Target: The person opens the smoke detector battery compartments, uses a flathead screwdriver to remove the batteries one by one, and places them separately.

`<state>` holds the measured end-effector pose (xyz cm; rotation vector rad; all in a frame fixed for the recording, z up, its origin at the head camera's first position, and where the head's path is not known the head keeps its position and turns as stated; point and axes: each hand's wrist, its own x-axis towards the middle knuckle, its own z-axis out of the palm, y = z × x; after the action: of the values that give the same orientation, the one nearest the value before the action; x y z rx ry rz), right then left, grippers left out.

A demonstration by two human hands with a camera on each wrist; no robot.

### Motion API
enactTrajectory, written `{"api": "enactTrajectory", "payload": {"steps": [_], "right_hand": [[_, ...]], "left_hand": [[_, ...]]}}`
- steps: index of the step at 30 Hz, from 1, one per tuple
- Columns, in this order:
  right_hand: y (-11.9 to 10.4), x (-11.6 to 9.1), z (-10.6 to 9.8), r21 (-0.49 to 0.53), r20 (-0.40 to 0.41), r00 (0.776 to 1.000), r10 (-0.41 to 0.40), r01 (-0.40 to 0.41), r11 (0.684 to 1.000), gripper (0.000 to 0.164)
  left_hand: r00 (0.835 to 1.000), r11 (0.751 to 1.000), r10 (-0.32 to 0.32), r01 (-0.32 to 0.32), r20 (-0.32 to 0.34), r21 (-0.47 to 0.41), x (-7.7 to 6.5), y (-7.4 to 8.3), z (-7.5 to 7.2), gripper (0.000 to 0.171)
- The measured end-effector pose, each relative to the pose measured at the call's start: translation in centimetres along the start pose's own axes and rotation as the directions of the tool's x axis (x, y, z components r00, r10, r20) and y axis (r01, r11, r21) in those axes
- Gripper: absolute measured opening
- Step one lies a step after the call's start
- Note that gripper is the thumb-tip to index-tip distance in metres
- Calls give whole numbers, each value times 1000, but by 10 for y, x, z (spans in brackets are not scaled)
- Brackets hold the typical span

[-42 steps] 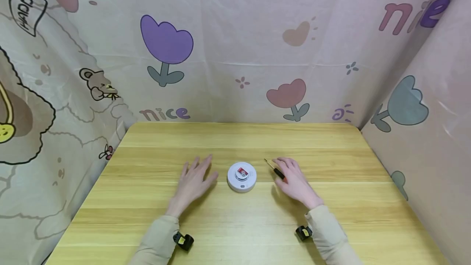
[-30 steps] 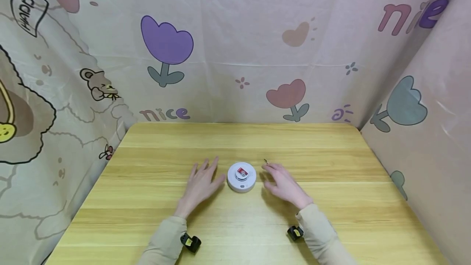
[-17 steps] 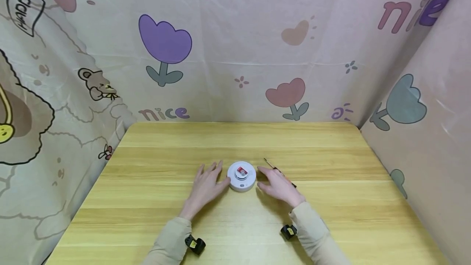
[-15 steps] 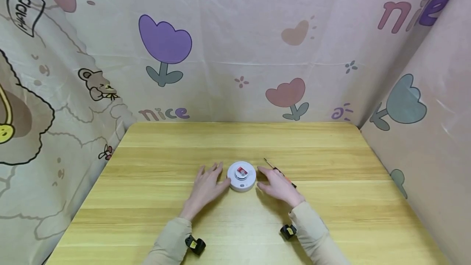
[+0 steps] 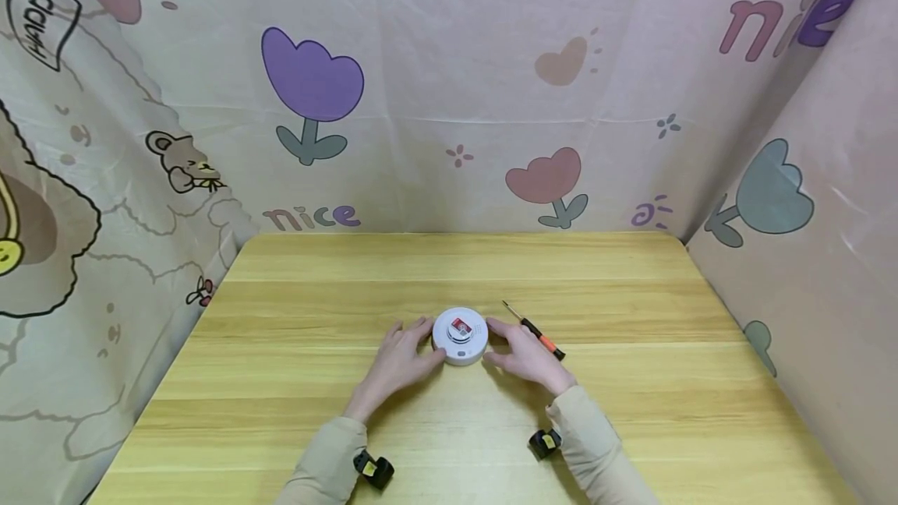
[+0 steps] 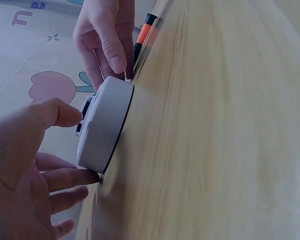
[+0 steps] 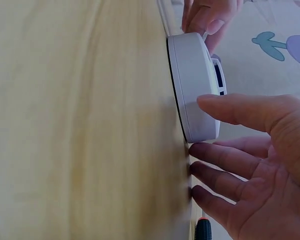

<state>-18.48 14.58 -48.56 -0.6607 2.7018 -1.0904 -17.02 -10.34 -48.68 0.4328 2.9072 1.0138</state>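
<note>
A round white smoke detector with a red label sits on the wooden table, its raised vented centre facing up. My left hand is at its left side; in the left wrist view one finger reaches the bottom edge and the thumb is bent near the vents. On the opposite side is my right hand, loosely spread. One of its fingertips is at the lower rim in the right wrist view, and its thumb overlaps the casing. A black-and-orange screwdriver lies just behind the right hand.
The wooden tabletop extends around both hands. A printed curtain hangs behind the table and along both sides. Small black cameras are strapped at the sleeved wrists.
Both hands have moved inward to the smoke detector, and the left fingers have drawn in. The right hand has uncovered the screwdriver. The smoke detector stays in place.
</note>
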Motion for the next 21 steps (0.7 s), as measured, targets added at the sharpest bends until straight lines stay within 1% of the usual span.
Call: {"api": "enactTrajectory", "payload": {"steps": [3,8,9,16,21], "right_hand": [[-1,0,1,13,-1,1000,6,-6,1000,62],[-3,1,3,15,-30,999,13,-13,1000,63],[-3,1,4,10,-42,999,12,-12,1000,63],[-2,1,10,-24,-122,992,-16,13,1000,63],[0,1,10,2,-150,989,-17,17,1000,65]], "left_hand": [[1000,1000,12,-12,6,-22,0,-1,1,66],[1000,999,-6,7,27,-53,-2,-2,1,73],[1000,999,-2,3,25,-54,-2,-2,1,73],[999,998,27,-29,-25,-60,1,-4,5,70],[996,990,69,-75,-53,-118,3,-6,6,71]]}}
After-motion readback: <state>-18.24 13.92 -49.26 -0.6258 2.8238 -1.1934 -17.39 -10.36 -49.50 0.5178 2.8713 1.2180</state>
